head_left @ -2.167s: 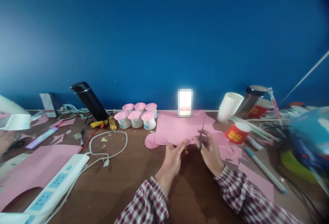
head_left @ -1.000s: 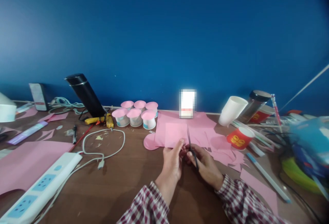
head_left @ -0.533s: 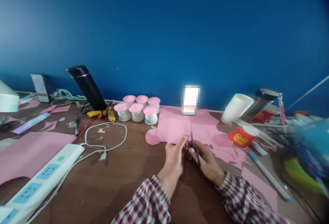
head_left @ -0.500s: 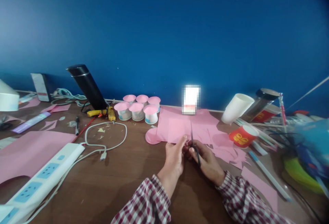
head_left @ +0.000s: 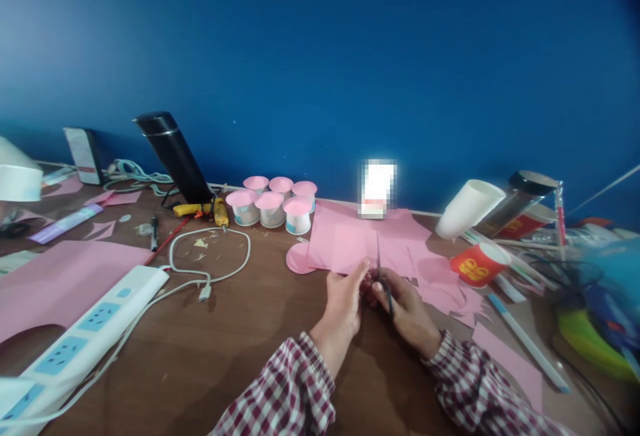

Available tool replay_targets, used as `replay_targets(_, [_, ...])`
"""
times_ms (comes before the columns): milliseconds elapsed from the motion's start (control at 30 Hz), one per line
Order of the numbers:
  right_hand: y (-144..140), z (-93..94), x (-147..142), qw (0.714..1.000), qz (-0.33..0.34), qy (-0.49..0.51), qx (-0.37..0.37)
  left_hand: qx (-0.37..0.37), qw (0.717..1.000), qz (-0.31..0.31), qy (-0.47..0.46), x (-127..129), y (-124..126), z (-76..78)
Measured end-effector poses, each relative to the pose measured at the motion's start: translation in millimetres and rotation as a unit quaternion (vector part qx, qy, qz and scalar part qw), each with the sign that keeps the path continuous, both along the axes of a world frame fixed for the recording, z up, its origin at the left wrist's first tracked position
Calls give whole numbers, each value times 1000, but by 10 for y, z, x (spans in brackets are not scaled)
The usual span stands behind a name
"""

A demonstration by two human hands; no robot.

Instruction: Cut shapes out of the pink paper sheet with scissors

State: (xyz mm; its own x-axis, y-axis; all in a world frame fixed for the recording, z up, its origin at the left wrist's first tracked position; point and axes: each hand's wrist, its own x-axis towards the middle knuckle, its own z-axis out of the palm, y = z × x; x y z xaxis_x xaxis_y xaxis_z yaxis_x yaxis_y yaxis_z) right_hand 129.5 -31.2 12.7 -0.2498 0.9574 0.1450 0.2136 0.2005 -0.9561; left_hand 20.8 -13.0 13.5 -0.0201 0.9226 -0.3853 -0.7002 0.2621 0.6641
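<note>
My left hand pinches the near edge of a small pink paper piece held over the brown table. My right hand grips dark scissors, whose blades point up into that paper right beside my left thumb. Both hands almost touch. A larger pink sheet lies flat behind them. Checked red-and-white sleeves cover both forearms.
Several pink-topped small cups stand behind left. A black flask, yellow glue gun, white cable and power strip lie left. A red cup, white cup, pens and pink scraps crowd the right.
The scissors swung from right of the paper to its middle, close by my left thumb. The hands drew together, and the view tilted slightly.
</note>
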Motion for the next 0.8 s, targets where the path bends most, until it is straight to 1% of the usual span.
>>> replay_targets(200, [2, -47, 16, 1000, -2, 5, -7, -5, 1000, 9, -4, -2, -2, 30])
replay_targets(300, [7, -41, 11, 1000, -3, 8, -3, -14, 1000, 15, -7, -7, -9, 64])
replay_targets(400, [10, -20, 6, 1000, -6, 2, 2, -8, 1000, 9, -12, -5, -13, 78])
replay_targets(533, [2, 19, -5, 1000, -12, -5, 13, -6, 1000, 9, -12, 1, -12, 62])
replay_targets(633, [-5, 37, -17, 1000, -13, -4, 25, -4, 1000, 24, -10, 0, -8, 41])
replay_targets(800, [-3, 21, -24, 1000, -7, 5, 16, -12, 1000, 20, -8, -6, -1, 37])
